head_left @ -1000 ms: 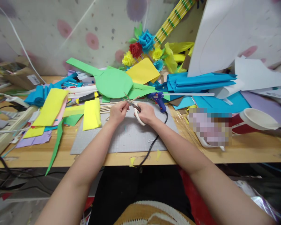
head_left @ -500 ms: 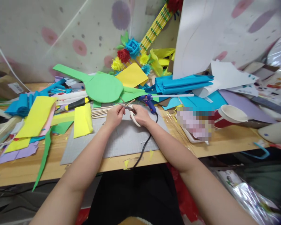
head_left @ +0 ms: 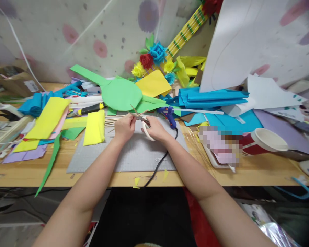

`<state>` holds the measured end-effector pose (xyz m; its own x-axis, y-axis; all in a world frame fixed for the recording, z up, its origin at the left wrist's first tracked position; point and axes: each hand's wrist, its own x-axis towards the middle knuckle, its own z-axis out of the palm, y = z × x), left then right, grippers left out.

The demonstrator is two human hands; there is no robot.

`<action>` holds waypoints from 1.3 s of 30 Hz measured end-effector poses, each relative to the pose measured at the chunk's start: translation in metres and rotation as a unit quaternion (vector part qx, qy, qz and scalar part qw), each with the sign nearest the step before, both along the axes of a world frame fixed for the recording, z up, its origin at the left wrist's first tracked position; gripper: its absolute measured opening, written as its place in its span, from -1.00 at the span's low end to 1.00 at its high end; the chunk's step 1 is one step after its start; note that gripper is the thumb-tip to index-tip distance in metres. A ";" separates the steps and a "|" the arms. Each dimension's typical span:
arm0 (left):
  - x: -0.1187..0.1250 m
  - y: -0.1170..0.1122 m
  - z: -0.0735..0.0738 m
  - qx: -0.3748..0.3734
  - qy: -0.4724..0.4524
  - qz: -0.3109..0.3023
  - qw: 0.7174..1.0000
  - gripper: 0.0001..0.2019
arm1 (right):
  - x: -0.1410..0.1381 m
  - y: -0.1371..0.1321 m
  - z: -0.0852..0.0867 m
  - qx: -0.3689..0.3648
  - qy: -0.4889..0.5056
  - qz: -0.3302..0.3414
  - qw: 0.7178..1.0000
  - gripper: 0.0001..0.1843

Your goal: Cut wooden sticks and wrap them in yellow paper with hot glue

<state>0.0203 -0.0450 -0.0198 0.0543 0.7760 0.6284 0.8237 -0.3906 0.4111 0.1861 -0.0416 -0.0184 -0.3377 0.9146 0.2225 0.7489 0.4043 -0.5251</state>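
My right hand [head_left: 156,128] is closed around the white-handled scissors [head_left: 146,132], whose blades are parted and point up and to the left. My left hand [head_left: 125,126] pinches a thin wooden stick [head_left: 144,112] that crosses between the blades. Both hands are close together above the grey cutting mat [head_left: 134,157]. Several more wooden sticks [head_left: 112,120] lie just left of my left hand. Beyond my hands rests a green paper guitar-like shape [head_left: 122,92]. A blue glue gun [head_left: 168,115] lies behind my right hand, and its black cord passes under my right forearm.
Folded yellow paper [head_left: 94,128] and a black-and-yellow utility knife [head_left: 91,108] lie left. Blue paper rolls [head_left: 213,96] lie at the back right, near a tilted red-and-white cup [head_left: 260,142]. Paper flowers [head_left: 158,53] and a white board [head_left: 229,44] stand against the wall.
The camera view has shifted, so the table's contents appear farther right. My hands stay together with the scissors and stick, almost in the same place.
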 end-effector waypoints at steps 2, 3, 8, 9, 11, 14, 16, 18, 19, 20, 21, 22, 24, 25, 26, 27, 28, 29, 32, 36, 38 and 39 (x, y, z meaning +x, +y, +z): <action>-0.013 0.002 0.004 0.005 -0.060 0.041 0.997 -0.76 | 0.002 0.001 -0.002 -0.003 -0.030 0.007 1.000 -0.71; -0.019 0.003 0.007 0.011 -0.081 0.064 0.995 -0.74 | 0.003 0.002 -0.003 -0.002 -0.050 -0.003 0.999 -0.69; -0.032 0.003 0.012 -0.013 -0.006 0.081 0.997 -0.68 | 0.014 0.002 -0.004 -0.022 -0.144 -0.123 0.982 -0.50; -0.029 0.002 0.010 -0.032 0.021 0.071 0.997 -0.68 | 0.017 0.001 -0.003 -0.038 -0.156 -0.121 0.980 -0.46; -0.019 -0.001 0.006 -0.075 0.079 0.039 0.993 -0.71 | 0.025 0.000 0.003 -0.077 -0.161 -0.095 0.979 -0.39; -0.002 -0.005 0.002 -0.112 0.148 -0.004 0.983 -0.74 | 0.031 -0.004 0.013 -0.073 -0.109 -0.097 0.987 -0.44; 0.005 -0.009 0.002 -0.120 0.169 -0.029 0.978 -0.75 | 0.027 -0.007 0.017 0.011 -0.057 -0.126 0.990 -0.65; 0.009 -0.014 0.006 -0.126 0.180 -0.051 0.974 -0.73 | 0.014 -0.009 0.016 0.105 -0.042 -0.110 0.988 -0.72; 0.010 -0.016 0.008 -0.129 0.183 -0.058 0.973 -0.73 | 0.007 -0.009 0.013 0.125 -0.056 -0.084 0.987 -0.67; 0.011 -0.018 0.009 -0.130 0.184 -0.062 0.972 -0.72 | -0.001 -0.009 0.010 0.130 -0.080 -0.061 0.986 -0.61; 0.012 -0.019 0.011 -0.129 0.184 -0.064 0.972 -0.72 | -0.007 -0.008 0.007 0.138 -0.094 -0.049 0.985 -0.56; 0.013 -0.020 0.012 -0.126 0.183 -0.066 0.973 -0.73 | -0.012 -0.007 0.004 0.144 -0.098 -0.044 0.984 -0.52; 0.013 -0.021 0.012 -0.118 0.182 -0.075 0.973 -0.75 | -0.017 -0.003 -0.001 0.156 -0.086 -0.043 0.983 -0.43; 0.013 -0.021 0.012 -0.114 0.184 -0.081 0.973 -0.76 | -0.017 -0.002 -0.003 0.159 -0.073 -0.042 0.984 -0.39; 0.013 -0.020 0.011 -0.110 0.188 -0.086 0.972 -0.76 | -0.017 -0.001 -0.004 0.159 -0.059 -0.043 0.985 -0.36; 0.013 -0.020 0.010 -0.105 0.193 -0.090 0.971 -0.75 | -0.016 0.000 -0.005 0.156 -0.045 -0.045 0.986 -0.34; 0.013 -0.019 0.009 -0.099 0.197 -0.093 0.971 -0.74 | -0.016 0.000 -0.005 0.151 -0.032 -0.048 0.987 -0.32; 0.012 -0.018 0.008 -0.092 0.200 -0.094 0.971 -0.73 | -0.015 0.000 -0.006 0.146 -0.020 -0.051 0.988 -0.31; 0.010 -0.017 0.006 -0.078 0.201 -0.093 0.972 -0.70 | -0.016 -0.002 -0.008 0.124 0.004 -0.051 0.991 -0.33; 0.009 -0.016 0.005 -0.085 0.197 -0.084 0.973 -0.71 | -0.017 -0.002 -0.012 0.094 0.020 -0.044 0.994 -0.37; 0.009 -0.016 0.004 -0.090 0.191 -0.081 0.974 -0.71 | -0.017 0.000 -0.014 0.085 0.031 -0.037 0.995 -0.38; 0.010 -0.015 0.004 -0.094 0.184 -0.083 0.975 -0.71 | -0.017 0.000 -0.015 0.079 0.040 -0.033 0.996 -0.38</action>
